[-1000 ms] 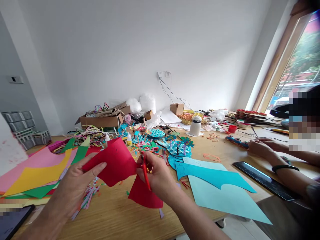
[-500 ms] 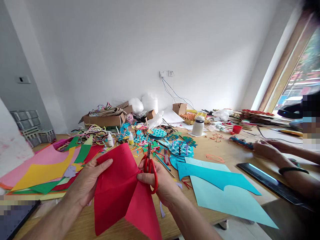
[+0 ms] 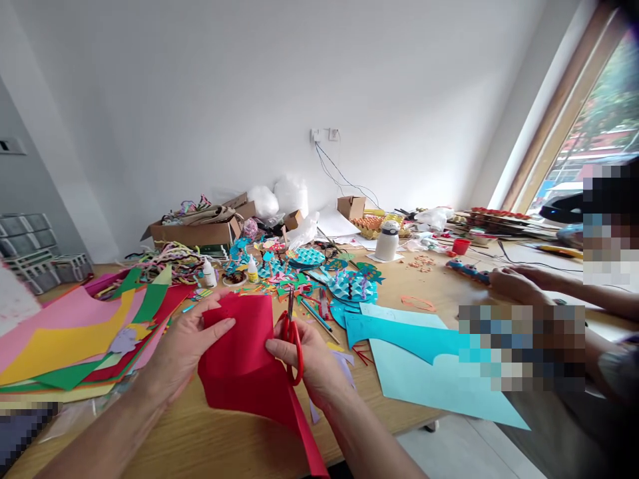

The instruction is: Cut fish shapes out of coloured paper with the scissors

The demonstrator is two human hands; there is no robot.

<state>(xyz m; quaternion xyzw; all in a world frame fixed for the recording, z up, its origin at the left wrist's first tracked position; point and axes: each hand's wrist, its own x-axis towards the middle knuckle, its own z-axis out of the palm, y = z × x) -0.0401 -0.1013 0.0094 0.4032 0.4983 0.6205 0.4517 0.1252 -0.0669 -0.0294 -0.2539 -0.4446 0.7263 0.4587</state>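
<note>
My left hand (image 3: 192,342) pinches the left edge of a red sheet of craft paper (image 3: 242,366), thumb on the near face. The sheet hangs over the table's front part, with a narrower strip drooping down to the right. My right hand (image 3: 312,359) is closed round the handles of red-handled scissors (image 3: 293,349), blades pointing up and away. The thumb of that hand also presses on the paper's right edge. Beyond the paper lie small coloured paper scraps (image 3: 287,286) and a pencil (image 3: 317,316).
At left lies a stack of coloured sheets (image 3: 64,339); at right, light blue paper (image 3: 429,379). Two glue bottles (image 3: 253,271), a white bottle (image 3: 387,241) and blue paper crafts (image 3: 352,286) stand further back. A co-worker's hands (image 3: 522,289) hold a blue item at right.
The red paper has turned and risen slightly, its right flap now a narrow strip seen nearly edge-on. Both hands keep their hold. The view has shifted a little to the right.
</note>
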